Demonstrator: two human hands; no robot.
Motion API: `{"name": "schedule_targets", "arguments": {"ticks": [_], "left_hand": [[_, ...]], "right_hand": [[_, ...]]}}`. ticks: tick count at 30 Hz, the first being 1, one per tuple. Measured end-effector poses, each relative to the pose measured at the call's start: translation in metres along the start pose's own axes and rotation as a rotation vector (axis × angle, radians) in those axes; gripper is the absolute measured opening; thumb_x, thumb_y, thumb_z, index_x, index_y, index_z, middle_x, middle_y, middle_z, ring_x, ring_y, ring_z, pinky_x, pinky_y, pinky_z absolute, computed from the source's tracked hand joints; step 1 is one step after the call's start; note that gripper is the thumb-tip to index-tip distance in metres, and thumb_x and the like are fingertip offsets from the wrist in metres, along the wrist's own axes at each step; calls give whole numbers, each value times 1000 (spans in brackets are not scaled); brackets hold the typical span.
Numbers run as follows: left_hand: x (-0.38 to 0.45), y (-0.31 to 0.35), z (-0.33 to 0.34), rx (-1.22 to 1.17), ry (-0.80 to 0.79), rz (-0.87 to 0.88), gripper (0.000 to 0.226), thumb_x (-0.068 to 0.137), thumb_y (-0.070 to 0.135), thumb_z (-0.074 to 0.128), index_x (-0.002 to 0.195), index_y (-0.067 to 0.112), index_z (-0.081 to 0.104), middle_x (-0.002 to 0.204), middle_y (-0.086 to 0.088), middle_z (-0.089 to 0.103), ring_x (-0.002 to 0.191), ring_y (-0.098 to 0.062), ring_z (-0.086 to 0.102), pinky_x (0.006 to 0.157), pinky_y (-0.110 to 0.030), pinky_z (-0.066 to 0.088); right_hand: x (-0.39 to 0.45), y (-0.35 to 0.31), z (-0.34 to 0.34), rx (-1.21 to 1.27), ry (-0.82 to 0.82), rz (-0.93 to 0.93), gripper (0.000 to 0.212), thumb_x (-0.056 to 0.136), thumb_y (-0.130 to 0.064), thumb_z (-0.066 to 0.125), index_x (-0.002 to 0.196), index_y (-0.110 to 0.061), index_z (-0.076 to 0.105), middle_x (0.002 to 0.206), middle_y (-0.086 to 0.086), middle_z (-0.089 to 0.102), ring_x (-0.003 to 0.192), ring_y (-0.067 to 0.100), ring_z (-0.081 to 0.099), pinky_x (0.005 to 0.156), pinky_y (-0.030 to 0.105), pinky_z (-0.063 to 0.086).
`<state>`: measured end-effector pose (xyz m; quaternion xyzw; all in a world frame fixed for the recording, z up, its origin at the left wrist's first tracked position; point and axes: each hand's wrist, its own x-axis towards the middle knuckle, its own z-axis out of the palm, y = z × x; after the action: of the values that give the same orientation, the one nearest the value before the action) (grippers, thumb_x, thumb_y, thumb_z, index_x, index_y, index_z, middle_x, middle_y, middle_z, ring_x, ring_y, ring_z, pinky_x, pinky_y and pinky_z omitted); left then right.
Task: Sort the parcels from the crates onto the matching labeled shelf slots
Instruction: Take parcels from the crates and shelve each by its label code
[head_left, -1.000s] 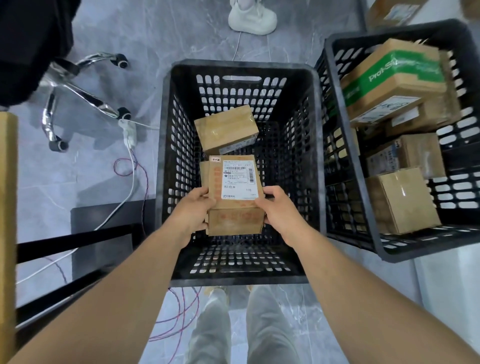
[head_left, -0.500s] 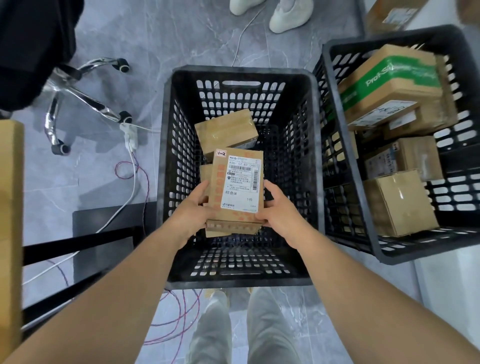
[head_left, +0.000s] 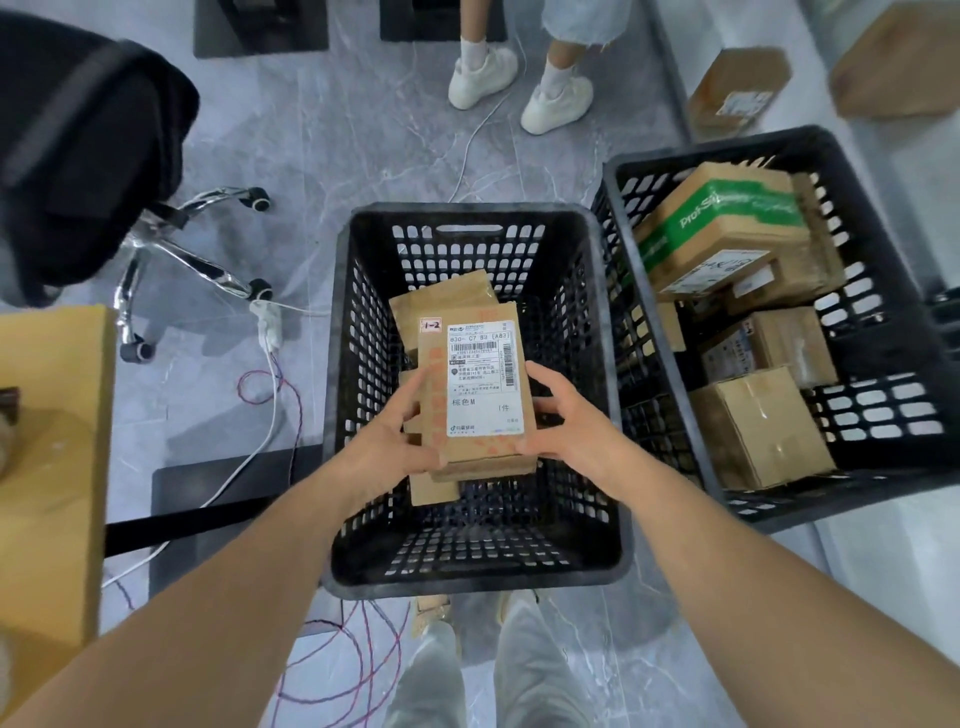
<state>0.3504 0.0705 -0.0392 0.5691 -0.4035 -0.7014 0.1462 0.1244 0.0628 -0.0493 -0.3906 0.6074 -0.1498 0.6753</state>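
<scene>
Though both your hands already have it: the flat parcel (head_left: 475, 395) sits above the middle of the near crate (head_left: 475, 574), lifted off the parcels below it.
Left hand: your left hand (head_left: 387, 441) grips the parcel's left edge, thumb on top, fingers (head_left: 415, 410) curled underneath.
Right hand: your right hand (head_left: 566, 418) grips the right edge the same way, thumb across the top near the shipping label (head_left: 483, 379).
Slot mark: a small tag reading 1-2 (head_left: 430, 326) sits at the parcel's top left corner, pointing away from you toward the crate's far wall.
Likely weight: thin cardboard mailer, and the label suggests a single garment, so expect it to be light.
Stiffness: probably bends a little across its length; the board looks soft at the lower edge, where a flap gapes.
Surface: plain kraft card, not slippery; the glossy label is the slicker part, so keep your thumbs off it if you can.
Where to hold: the two long edges, as now; one hand at mid-length should do for carrying.
Left in the crate: a second parcel (head_left: 447, 296) lies toward the crate's far wall, another directly under the held one.
Neighbour: the second crate (head_left: 883, 467), just right of the near crate, holds several boxier cartons.
</scene>
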Motion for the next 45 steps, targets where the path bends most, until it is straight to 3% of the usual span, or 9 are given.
{"name": "schedule_targets", "arguments": {"ticks": [7,11,16,18,21,26,34,40,45], "left_hand": [[-20,38,4,65,-10,146,105,77,-3,71,144,51,11,127,28,45,110,-4,56,75,-15,51],[-44,81,11,173,19,317,97,79,-1,69,121,67,15,106,52,47,100,13,54,75,-9,47],[-68,127,18,251,16,495,103,79,-12,65,129,60,10,124,38,36,99,17,53,76,-12,49],[-79,141,21,279,7,565,107,78,-9,68,136,57,7,133,29,35,104,13,52,79,-16,51],[-96,160,23,341,2,665,114,72,9,75,145,52,0,145,16,29,121,-4,46,92,-33,53],[-123,186,26,452,-24,861,110,65,40,74,141,60,-3,147,25,22,131,-16,39,101,-48,45],[-150,230,55,496,-163,1046,102,69,38,74,142,58,6,144,26,24,124,-7,43,96,-39,50],[-160,258,98,497,-264,1125,105,76,10,73,145,54,6,142,15,30,119,0,45,88,-18,49],[-177,282,151,544,-335,1205,103,73,20,72,142,59,5,146,19,25,128,-4,40,99,-34,47]], "right_hand": [[-40,-26,-19,51,-9,-129,95,78,15,64,144,-42,27,134,6,50,116,19,57,94,38,51],[-73,-57,-31,58,48,-248,93,77,15,64,127,-56,32,132,4,54,118,14,56,97,37,49],[-123,-95,-45,19,160,-388,88,76,13,67,131,-45,30,122,-12,56,110,0,58,84,19,50],[-144,-106,-48,8,211,-453,85,70,8,72,129,-41,35,126,-9,55,113,2,57,87,21,50],[-175,-120,-51,31,272,-538,79,63,4,72,121,-41,42,129,-6,54,117,7,55,85,23,48],[-230,-137,-48,-25,348,-641,81,54,-22,75,126,-38,41,129,-5,54,115,7,56,90,28,51],[-298,-135,-49,-27,533,-726,84,62,-9,74,125,-50,36,133,-6,52,121,9,53,97,31,48],[-349,-129,-65,-50,663,-779,86,67,-7,72,130,-49,34,135,-6,52,120,8,55,100,40,47],[-403,-114,-87,-26,762,-833,84,68,-1,73,127,-51,38,133,-5,53,122,14,54,99,44,48]]}}
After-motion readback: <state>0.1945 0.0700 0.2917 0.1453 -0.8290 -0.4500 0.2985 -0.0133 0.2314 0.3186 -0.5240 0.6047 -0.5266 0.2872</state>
